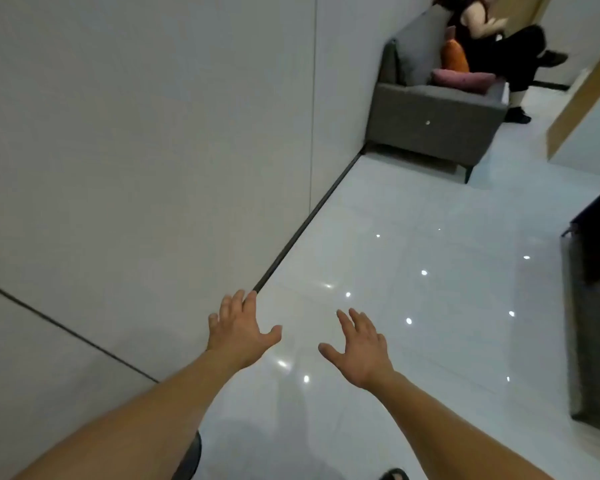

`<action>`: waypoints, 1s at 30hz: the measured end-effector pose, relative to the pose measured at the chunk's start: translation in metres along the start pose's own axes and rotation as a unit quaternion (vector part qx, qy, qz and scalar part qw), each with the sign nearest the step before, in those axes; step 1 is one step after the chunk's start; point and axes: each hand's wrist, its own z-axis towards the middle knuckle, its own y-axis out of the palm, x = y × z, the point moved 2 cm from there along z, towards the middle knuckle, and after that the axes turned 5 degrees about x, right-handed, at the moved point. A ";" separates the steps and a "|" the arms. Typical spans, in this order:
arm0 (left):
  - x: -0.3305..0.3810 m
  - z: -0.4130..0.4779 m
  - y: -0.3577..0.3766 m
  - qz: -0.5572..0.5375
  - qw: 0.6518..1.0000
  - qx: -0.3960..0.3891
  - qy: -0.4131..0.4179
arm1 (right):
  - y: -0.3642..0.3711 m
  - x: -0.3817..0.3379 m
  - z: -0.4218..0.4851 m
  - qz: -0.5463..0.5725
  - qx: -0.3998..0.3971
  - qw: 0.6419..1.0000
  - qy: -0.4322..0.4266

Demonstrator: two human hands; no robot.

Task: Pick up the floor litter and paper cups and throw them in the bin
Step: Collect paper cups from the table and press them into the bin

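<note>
My left hand (241, 327) is stretched out in front of me, fingers spread and holding nothing, over the line where the grey wall meets the floor. My right hand (359, 348) is held out beside it above the glossy white floor (413, 237), also spread and holding nothing. No litter, paper cup or bin shows in this view.
A grey wall (136, 150) fills the left side. A grey sofa (433, 123) with pink and orange cushions stands at the back, with a person (499, 46) seated on it. Dark furniture (596, 306) lines the right edge. A wood-edged panel (582, 109) stands at far right.
</note>
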 end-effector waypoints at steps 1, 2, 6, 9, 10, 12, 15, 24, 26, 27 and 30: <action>0.033 0.008 -0.001 0.008 1.000 0.006 0.023 | -0.013 0.024 0.001 0.009 0.012 1.000 0.019; 0.067 0.015 0.000 0.008 0.999 0.011 0.044 | -0.027 0.048 0.001 0.019 0.028 0.999 0.037; 0.195 0.033 0.015 -0.015 0.991 0.003 0.131 | -0.083 0.141 0.002 0.049 0.085 0.990 0.103; 0.278 0.038 0.031 -0.024 0.982 -0.013 0.186 | -0.118 0.209 -0.007 0.055 0.107 0.981 0.153; 0.301 0.040 0.036 -0.023 0.979 -0.019 0.201 | -0.128 0.230 -0.010 0.057 0.113 0.977 0.169; 0.343 0.046 0.046 -0.016 0.973 -0.030 0.228 | -0.146 0.268 -0.013 0.061 0.127 0.969 0.203; 0.392 0.066 0.059 -0.010 0.964 -0.046 0.262 | -0.164 0.311 -0.011 0.068 0.138 0.956 0.249; 0.556 0.170 0.099 -0.019 0.932 -0.070 0.356 | -0.239 0.423 0.054 0.044 0.167 0.925 0.338; 0.598 0.196 0.100 -0.020 0.922 -0.078 0.378 | -0.267 0.449 0.072 0.037 0.177 0.914 0.364; 0.618 0.209 0.100 -0.019 0.917 -0.084 0.390 | -0.280 0.459 0.081 0.035 0.179 0.909 0.374; 0.677 0.243 0.098 -0.015 0.899 -0.084 0.429 | -0.312 0.491 0.107 0.038 0.199 0.894 0.400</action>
